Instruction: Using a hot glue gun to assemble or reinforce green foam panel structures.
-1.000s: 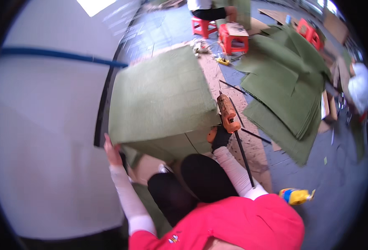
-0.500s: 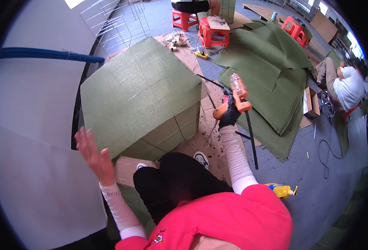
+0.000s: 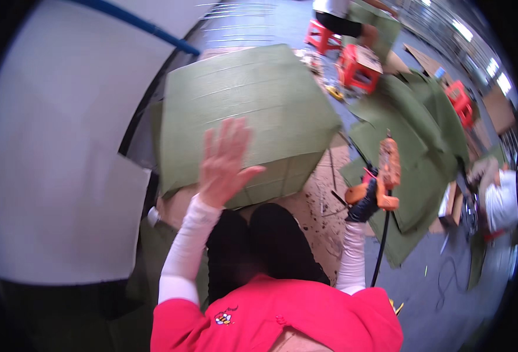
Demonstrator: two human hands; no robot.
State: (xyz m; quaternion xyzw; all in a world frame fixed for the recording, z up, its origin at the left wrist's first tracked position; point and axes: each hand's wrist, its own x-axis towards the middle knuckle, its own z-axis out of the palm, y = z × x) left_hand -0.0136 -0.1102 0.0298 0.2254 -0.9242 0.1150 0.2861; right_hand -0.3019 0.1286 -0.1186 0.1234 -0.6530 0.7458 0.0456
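A large green box-shaped block (image 3: 253, 111) sits on the floor in front of my knees. My left hand (image 3: 226, 161) is raised over its near face with fingers spread, holding nothing. My right hand (image 3: 364, 202), in a dark glove, grips an orange power tool (image 3: 386, 170) with a black hose hanging from it. The tool is held up to the right of the block, clear of it.
A big white panel (image 3: 53, 176) with a blue pipe (image 3: 136, 23) stands at left. Green sheets (image 3: 423, 135) lie piled on the floor at right, near red stools (image 3: 358, 64). One person sits at the far right (image 3: 499, 199), another at the top (image 3: 335, 14).
My left hand has lifted off the block's lower left edge and moved up in front of it. My right hand with the orange tool has drawn away from the block to the right.
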